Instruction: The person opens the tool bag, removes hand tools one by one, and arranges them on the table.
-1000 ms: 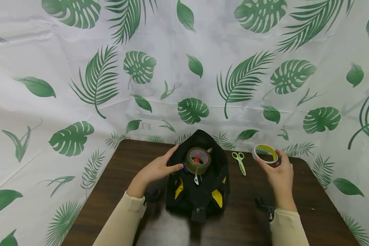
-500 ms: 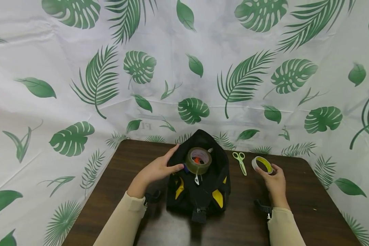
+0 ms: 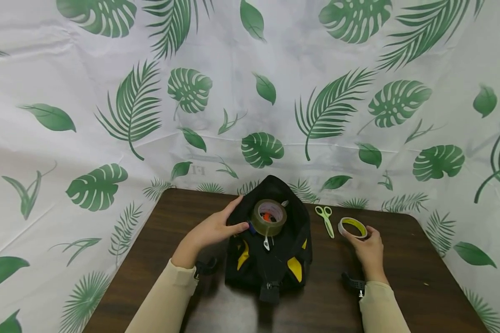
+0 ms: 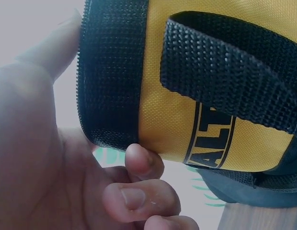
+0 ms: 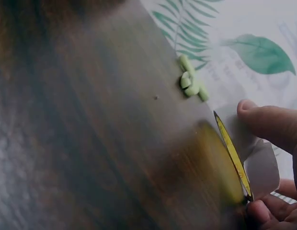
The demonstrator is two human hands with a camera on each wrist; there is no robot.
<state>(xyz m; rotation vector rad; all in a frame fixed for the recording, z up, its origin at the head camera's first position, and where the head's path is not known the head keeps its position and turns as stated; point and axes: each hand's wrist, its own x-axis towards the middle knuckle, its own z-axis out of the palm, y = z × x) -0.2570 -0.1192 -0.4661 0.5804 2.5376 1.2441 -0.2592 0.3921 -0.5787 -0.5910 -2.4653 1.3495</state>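
Observation:
A black tool bag with yellow patches stands open on the table, its yellow side and black webbing loop close up in the left wrist view. My left hand holds the bag's left rim, thumb on one side and fingers on the other. Inside the mouth lies a roll of brown packing tape. To the right, my right hand pinches a roll of white tape with a yellow inner core, low over the table near its reflection. Light green scissors lie between bag and right hand.
The dark wooden table ends at the back against a white curtain printed with green leaves. An orange-red item shows through the packing tape's hole, and something blue sits by the left thumb.
My right hand has brought the white tape roll down and slightly left toward the table, tilting it on the way. My left hand and the bag have stayed put.

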